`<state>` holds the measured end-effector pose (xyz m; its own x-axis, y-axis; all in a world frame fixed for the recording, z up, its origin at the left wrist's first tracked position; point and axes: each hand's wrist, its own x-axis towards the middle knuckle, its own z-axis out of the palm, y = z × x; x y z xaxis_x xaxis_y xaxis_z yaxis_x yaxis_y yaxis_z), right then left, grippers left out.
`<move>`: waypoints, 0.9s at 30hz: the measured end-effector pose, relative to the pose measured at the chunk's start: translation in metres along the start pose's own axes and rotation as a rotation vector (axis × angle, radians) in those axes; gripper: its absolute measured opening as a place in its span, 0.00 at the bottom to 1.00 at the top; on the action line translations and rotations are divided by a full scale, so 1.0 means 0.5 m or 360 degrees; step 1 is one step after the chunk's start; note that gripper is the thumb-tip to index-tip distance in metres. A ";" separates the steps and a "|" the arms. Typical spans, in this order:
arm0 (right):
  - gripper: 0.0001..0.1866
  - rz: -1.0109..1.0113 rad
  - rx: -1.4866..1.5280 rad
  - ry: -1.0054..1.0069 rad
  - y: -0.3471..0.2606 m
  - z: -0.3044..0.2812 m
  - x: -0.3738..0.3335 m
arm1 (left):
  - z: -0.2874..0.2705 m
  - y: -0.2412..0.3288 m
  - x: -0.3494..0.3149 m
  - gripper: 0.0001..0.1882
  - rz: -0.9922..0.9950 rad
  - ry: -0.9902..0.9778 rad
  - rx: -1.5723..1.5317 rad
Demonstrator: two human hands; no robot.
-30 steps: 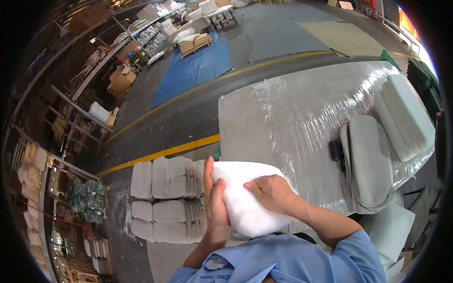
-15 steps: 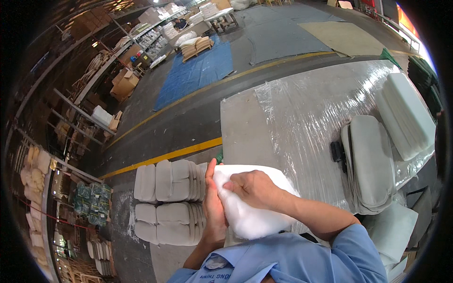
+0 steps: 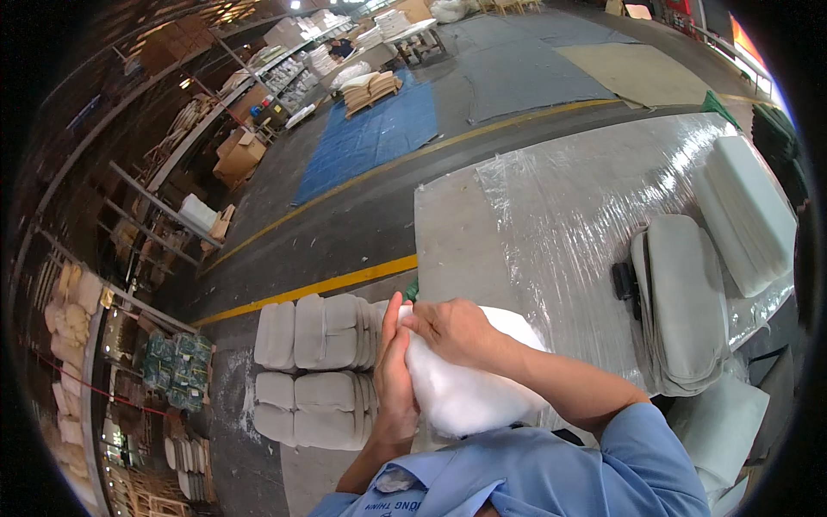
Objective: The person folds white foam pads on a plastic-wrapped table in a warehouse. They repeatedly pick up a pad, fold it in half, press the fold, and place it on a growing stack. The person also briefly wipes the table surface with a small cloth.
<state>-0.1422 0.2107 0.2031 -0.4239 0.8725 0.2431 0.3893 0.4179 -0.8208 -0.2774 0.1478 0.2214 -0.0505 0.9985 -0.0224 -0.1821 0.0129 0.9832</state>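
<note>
A puffy white cushion pad, its filling soft and bulging, stands tilted against my front over the near edge of the table. My left hand presses along its left end, fingers pointing up and the palm against the pad. With bent fingers, my right hand grips the pad's upper left corner, close to my left fingertips. Behind the right wrist, a flat white part of the pad shows. My right fingertips are partly hidden.
The plastic-wrapped table carries a stack of grey cushion covers, white foam slabs and a small black object. Bundled grey cushions lie at left. Storage racks line the far left; a blue tarp covers floor beyond.
My right hand has moved up and left along the pad, closer to my left fingertips. The pad's upper left corner is now more covered by it. The view has shifted slightly.
</note>
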 end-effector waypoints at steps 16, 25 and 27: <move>0.21 0.0146 0.0046 0.0275 0.049 0.058 -0.045 | -0.039 0.002 -0.023 0.29 -0.0062 0.0098 -0.0087; 0.22 -0.0084 -0.0026 0.0189 0.010 0.045 -0.063 | -0.066 -0.005 -0.021 0.26 -0.0201 0.0104 0.0015; 0.22 -0.0133 -0.0117 0.0135 -0.003 0.045 -0.050 | -0.068 -0.019 -0.013 0.26 -0.0129 0.0110 -0.0010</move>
<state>-0.1506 0.1827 0.1867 -0.3878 0.8508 0.3545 0.4157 0.5048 -0.7566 -0.3089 0.1392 0.2061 -0.1027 0.9881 -0.1145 -0.1944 0.0929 0.9765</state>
